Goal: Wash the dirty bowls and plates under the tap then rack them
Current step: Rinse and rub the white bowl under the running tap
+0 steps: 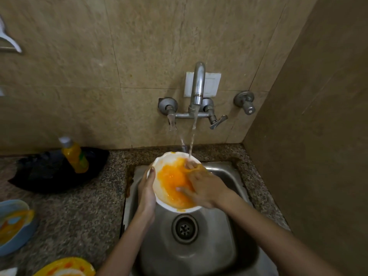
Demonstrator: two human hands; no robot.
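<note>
A white bowl (161, 170) smeared with orange-yellow residue is tilted over the steel sink (219, 255). My left hand (147, 191) grips its left rim, thumb hooked over the edge. My right hand (201, 186) lies inside the bowl with fingers spread flat, rubbing the orange mess. Water runs from the wall tap (198, 84) in a thin stream onto the bowl's far rim by my fingertips.
On the granite counter at the left stand a blue dirty dish (14, 226), a yellow dirty plate (67, 266), and a yellow soap bottle (74, 156) on a black bag (49, 172). The drain (184, 229) sits below the bowl. A wall closes off the right side.
</note>
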